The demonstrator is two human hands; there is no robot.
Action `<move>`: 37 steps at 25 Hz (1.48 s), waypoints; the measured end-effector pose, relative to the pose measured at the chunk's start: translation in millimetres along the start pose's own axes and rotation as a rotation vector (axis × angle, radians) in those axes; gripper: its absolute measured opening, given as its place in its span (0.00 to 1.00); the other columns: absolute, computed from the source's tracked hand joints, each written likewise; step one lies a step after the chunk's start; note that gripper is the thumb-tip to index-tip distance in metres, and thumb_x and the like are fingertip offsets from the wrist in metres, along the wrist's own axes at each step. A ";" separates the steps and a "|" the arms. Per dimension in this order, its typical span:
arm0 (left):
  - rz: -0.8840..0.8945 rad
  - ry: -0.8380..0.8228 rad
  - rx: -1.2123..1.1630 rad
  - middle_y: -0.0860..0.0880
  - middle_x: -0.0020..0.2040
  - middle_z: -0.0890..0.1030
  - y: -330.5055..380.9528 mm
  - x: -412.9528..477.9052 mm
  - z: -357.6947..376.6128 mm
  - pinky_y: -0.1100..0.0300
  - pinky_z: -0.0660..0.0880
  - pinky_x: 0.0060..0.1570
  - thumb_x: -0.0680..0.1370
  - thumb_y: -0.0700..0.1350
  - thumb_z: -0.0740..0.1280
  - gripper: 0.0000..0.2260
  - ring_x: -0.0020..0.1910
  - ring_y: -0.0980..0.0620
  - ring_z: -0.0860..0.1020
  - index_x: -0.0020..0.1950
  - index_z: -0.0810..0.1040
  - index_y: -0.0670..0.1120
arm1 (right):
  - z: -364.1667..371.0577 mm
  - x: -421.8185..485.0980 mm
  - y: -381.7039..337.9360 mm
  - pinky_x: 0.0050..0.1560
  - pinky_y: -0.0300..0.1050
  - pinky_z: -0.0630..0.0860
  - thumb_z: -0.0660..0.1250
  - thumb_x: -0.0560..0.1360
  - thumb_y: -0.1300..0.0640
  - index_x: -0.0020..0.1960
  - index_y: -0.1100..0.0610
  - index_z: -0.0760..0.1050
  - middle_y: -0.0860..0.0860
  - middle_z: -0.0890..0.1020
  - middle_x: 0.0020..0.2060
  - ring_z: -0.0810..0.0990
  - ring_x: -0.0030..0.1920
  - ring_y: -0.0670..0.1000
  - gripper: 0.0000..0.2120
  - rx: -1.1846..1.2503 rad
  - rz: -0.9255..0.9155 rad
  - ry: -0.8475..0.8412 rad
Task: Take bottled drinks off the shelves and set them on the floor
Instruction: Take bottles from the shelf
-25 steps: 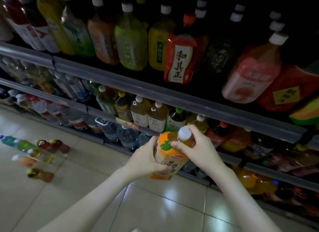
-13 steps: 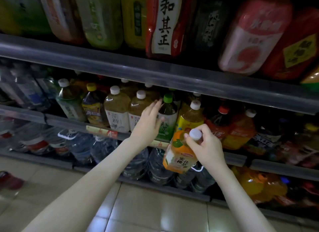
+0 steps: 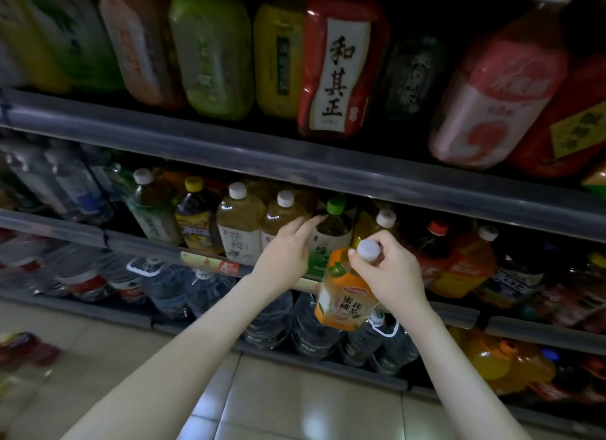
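Gripping neck of orange-labelled tea bottle [image 3: 344,303], right hand [image 3: 392,274]; left hand [image 3: 284,253], fingers straight, at green-capped bottle [image 3: 332,233].

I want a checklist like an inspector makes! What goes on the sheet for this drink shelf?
Surface: tiled floor, glare spots; blurred bottles at far left.
Job's things: orange-labelled bottle held off the shelf; green-capped bottle upright on the middle shelf.
Clutter: price tag on the shelf edge.
Hands: right hand grips the orange-labelled bottle's top; left hand, fingers straight, reaches to the green-capped bottle, contact unclear.
Cables: nothing seen.
Surroundings: dim, packed shelves above and below; large water bottles on the bottom row.
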State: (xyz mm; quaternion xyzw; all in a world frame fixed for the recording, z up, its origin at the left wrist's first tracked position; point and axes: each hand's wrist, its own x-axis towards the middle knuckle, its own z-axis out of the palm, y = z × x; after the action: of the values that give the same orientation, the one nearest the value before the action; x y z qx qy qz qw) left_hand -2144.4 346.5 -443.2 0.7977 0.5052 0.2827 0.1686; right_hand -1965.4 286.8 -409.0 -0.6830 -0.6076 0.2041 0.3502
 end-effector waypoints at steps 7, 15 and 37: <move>-0.144 -0.191 0.000 0.46 0.70 0.71 -11.5 -49.2 -94.2 0.56 0.69 0.63 0.79 0.39 0.59 0.22 0.67 0.47 0.69 0.73 0.66 0.49 | -6.2 -5.6 -102.6 0.39 0.46 0.74 0.70 0.73 0.47 0.42 0.47 0.72 0.44 0.79 0.36 0.77 0.40 0.46 0.08 0.063 -0.019 -0.121; -0.413 -0.043 0.115 0.42 0.74 0.62 -140.0 -99.0 -166.0 0.53 0.64 0.66 0.80 0.41 0.59 0.24 0.72 0.42 0.62 0.76 0.59 0.43 | 80.3 -9.8 -180.8 0.37 0.43 0.72 0.70 0.72 0.47 0.40 0.47 0.70 0.43 0.78 0.35 0.76 0.40 0.45 0.09 0.005 0.030 -0.159; -0.210 0.088 0.194 0.38 0.50 0.76 -267.4 5.6 -172.2 0.54 0.70 0.33 0.80 0.49 0.60 0.17 0.41 0.37 0.79 0.65 0.68 0.40 | 243.7 0.1 -196.9 0.38 0.39 0.71 0.70 0.74 0.54 0.44 0.52 0.71 0.44 0.77 0.38 0.75 0.41 0.42 0.08 0.160 0.172 0.108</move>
State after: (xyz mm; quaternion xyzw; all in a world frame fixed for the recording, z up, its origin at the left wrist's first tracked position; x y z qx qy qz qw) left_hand -2439.6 464.3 -455.1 0.7398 0.6179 0.2480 0.0969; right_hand -2272.4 346.2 -429.6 -0.7125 -0.5088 0.2443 0.4168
